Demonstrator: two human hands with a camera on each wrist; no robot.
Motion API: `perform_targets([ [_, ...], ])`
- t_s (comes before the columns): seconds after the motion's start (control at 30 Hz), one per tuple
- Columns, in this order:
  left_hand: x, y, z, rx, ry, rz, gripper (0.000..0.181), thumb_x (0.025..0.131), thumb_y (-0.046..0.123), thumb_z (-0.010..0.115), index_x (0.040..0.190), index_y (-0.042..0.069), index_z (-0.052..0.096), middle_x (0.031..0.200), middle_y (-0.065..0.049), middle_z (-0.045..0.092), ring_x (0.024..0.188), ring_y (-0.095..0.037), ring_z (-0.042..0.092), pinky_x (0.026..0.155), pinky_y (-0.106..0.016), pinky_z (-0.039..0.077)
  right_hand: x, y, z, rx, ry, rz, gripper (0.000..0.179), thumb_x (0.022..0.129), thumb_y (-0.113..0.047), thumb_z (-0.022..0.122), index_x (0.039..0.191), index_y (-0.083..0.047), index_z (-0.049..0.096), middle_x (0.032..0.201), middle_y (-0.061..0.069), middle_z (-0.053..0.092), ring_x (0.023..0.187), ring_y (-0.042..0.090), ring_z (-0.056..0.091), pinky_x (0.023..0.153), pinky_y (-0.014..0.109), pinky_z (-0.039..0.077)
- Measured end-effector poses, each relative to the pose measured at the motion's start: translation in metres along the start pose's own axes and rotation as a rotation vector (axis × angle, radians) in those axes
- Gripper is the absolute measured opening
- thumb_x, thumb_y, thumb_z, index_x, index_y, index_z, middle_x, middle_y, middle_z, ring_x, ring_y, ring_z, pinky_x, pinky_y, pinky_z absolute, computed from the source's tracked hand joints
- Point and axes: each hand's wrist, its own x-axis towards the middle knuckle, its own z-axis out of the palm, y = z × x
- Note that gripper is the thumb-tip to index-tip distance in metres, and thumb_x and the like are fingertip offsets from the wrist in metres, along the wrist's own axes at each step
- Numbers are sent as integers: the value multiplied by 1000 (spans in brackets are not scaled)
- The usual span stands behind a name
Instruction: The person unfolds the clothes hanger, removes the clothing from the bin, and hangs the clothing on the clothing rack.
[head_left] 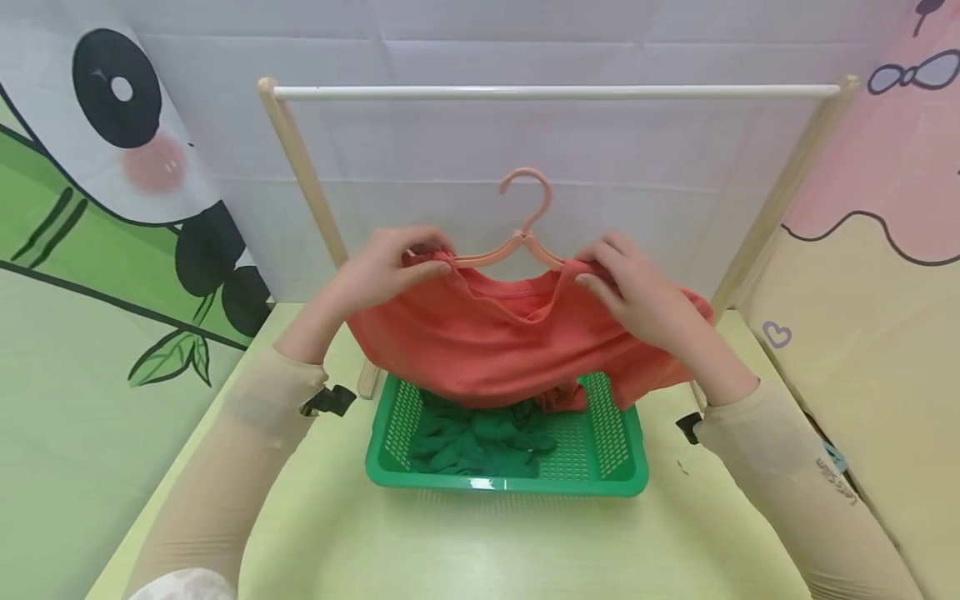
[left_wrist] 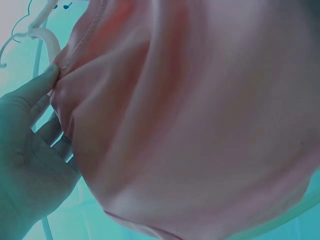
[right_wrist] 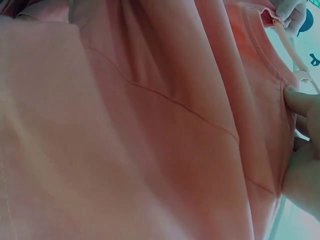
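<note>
"Nearest me are two beige sleeves [head_left: 787,475], stretched over a pale green table [head_left: 465,550]. What do the hands have?"

"The left hand [head_left: 393,267] pinches the red shirt [head_left: 517,367] between thumb and fingers, just beside the neck opening. The right hand [head_left: 637,292] has the same sort of pinch on the other side."

"And the pink hanger [head_left: 522,238]?"

"Between the hands, hook up, its arms running into the neck of the shirt. Whether the fingers grip it too, through the cloth, I can't tell."

"Where does the shirt hang, exactly?"

"Up in the air, drooping in folds over the far part of the green basket [head_left: 506,485]."

"There's dark green cloth [head_left: 472,442] heaped in there, mostly on the left."

"Yes, and a bit of red [head_left: 564,397] just under the shirt's hem. I can't say whether it's the same garment."

"Behind it all, a white rail [head_left: 555,92] runs across two wooden posts [head_left: 304,171]."

"And the hanger's hook is apart from that rail."
</note>
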Motion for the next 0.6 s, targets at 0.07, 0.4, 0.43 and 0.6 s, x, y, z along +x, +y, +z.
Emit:
perform_targets([
  [0.07, -1, -2, -1, -7, 6, 2, 15, 94, 22, 68, 108, 16, 69, 100, 1, 71, 93, -11, 64, 84, -34, 54, -2, 3, -1, -2, 12, -5, 16, 97, -11, 62, 111, -4, 63, 101, 9, 58, 93, 20, 52, 81, 35, 46],
  [0.4, -3, -7, -9, -12, -12, -15, 23, 92, 27, 70, 115, 19, 70, 102, 2, 72, 93, -10, 64, 82, -30, 53, -8, 8, -15, -19, 72, -60, 24, 92, -7, 68, 116, -6, 64, 104, 6, 62, 93, 16, 55, 81, 25, 46],
  [0.43, -4, -8, -11, -14, -18, -29, 25, 92, 27, 71, 116, 19, 70, 103, 2, 72, 94, -11, 64, 83, -30, 53, -9, 9, -17, -21, 77, -66, 24, 92, -6, 68, 116, -6, 64, 103, 6, 62, 92, 15, 55, 81, 23, 45],
  [0.6, -10, -19, -17, -27, 1, -82, 23, 93, 23, 69, 115, 15, 72, 105, -2, 72, 95, -12, 63, 85, -29, 51, -13, 12, -26, -48, 110, -82, 26, 89, -1, 70, 114, -6, 67, 99, 5, 64, 86, 12, 53, 76, 17, 42],
])
